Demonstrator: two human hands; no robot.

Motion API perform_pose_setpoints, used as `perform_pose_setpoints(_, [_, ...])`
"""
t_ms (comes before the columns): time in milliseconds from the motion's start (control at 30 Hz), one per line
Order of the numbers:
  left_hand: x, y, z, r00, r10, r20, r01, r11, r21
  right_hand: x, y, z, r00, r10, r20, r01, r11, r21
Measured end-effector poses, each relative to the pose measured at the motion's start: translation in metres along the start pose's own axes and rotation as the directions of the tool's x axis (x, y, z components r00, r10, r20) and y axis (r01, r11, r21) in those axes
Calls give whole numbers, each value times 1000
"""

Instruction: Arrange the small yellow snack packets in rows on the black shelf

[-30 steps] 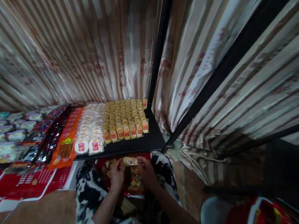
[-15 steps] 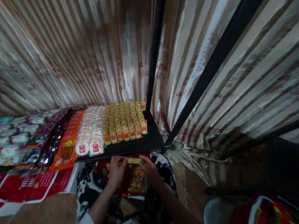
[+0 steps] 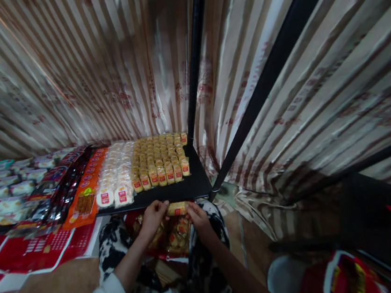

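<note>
Over my lap, a small clear-wrapped pack of yellow biscuits (image 3: pixel 177 209) lies level between my two hands, its red and orange label facing up. My left hand (image 3: pixel 154 218) pinches one end of the wrapper and my right hand (image 3: pixel 199 217) pinches the other. Beneath them, a red bag (image 3: pixel 151 252) rests between my knees with more of these packs (image 3: pixel 178 237) inside. Just beyond my hands, rows of matching yellow packs (image 3: pixel 160 167) stand close together on a black shelf (image 3: pixel 199 183), labels towards me on the front row.
Left of the yellow packs lie white round wrapped snacks (image 3: pixel 121 192), an orange packet (image 3: pixel 84 196) and dark shiny packets (image 3: pixel 62 190). Black posts (image 3: pixel 196 61) and striped curtains (image 3: pixel 131 78) border the shelf. A red bag (image 3: pixel 313 279) sits at lower right.
The biscuit pack has turned between my fingers, so its label now faces up. Both hands keep hold of its ends. The whole view has shifted slightly.
</note>
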State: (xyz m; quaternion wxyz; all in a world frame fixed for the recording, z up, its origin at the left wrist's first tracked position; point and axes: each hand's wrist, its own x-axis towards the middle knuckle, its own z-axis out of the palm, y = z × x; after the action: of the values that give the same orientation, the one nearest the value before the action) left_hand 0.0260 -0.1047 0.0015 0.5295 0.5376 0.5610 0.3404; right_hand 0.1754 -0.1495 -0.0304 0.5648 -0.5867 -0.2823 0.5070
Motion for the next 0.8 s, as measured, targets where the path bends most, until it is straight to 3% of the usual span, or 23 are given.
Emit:
perform_pose_setpoints(167, [-2, -2, 1, 995, 56, 88, -57, 998, 6, 6, -3, -3, 1000, 0, 3, 0, 1000, -14])
perform_pose_setpoints(300, [-4, 2, 2, 992, 14, 129, -22, 998, 63, 15, -12, -4, 1000, -13, -2, 13, 999, 39])
perform_pose_setpoints(433, [-5, 14, 11, 993, -82, 81, 92, 988, -126, 19, -19, 0, 998, -63, 26, 59, 990, 132])
perform_pose_setpoints(600, [1, 20, 27, 988, -111, 108, 139, 942, -307, 17, -20, 13, 964, -206, 170, 171, 964, 202])
perform_pose_setpoints(700, [11, 27, 30, 988, -51, 145, 78, 979, -186, 21, -20, 14, 950, -278, 143, 258, 956, 142])
perform_pose_setpoints(800, [27, 43, 27, 989, 104, 109, -109, 993, 43, 32, -26, 9, 937, -336, 97, 341, 939, -50])
